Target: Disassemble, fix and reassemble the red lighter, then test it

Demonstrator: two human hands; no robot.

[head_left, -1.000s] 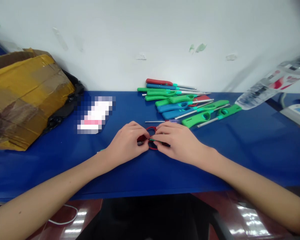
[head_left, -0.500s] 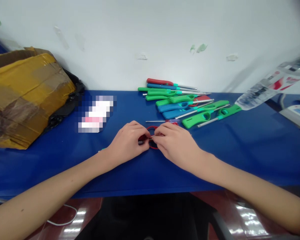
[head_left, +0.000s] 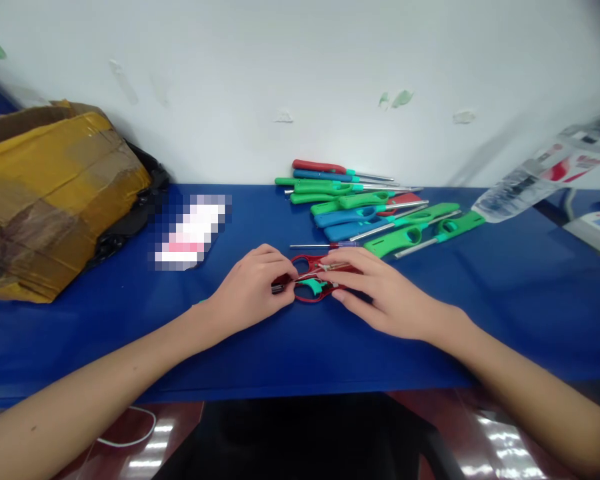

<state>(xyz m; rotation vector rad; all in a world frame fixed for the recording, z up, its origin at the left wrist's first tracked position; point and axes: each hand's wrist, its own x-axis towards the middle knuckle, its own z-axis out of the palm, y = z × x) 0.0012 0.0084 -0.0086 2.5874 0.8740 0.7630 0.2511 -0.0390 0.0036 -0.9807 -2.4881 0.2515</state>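
Note:
A red gas lighter (head_left: pixel 307 299) lies opened up on the blue table between my hands, its two halves showing as red loops. A teal trigger (head_left: pixel 314 287) and thin wire or metal parts show inside it. My left hand (head_left: pixel 260 283) is closed in a pinch at the lighter's left end, with a dark, shiny piece (head_left: pixel 278 289) under its fingers. Across the right part lies my right hand (head_left: pixel 380 290), fingers and thumb around the casing and its inner parts. Its palm hides the lighter's right end. Just behind, a screwdriver (head_left: pixel 310 247) lies with its handle partly covered.
Several green, blue and red long-nosed lighters (head_left: pixel 353 213) lie heaped toward the wall. A clear bottle (head_left: pixel 523 183) and a white device (head_left: pixel 597 233) are at right. At left are a taped cardboard box (head_left: pixel 55 200), black plastic (head_left: pixel 130 230) and a blurred-out item (head_left: pixel 193 233).
My right hand has shifted right and its fingers have spread from their pinch, uncovering the teal trigger and more of the red casing. The left hand keeps its pinch.

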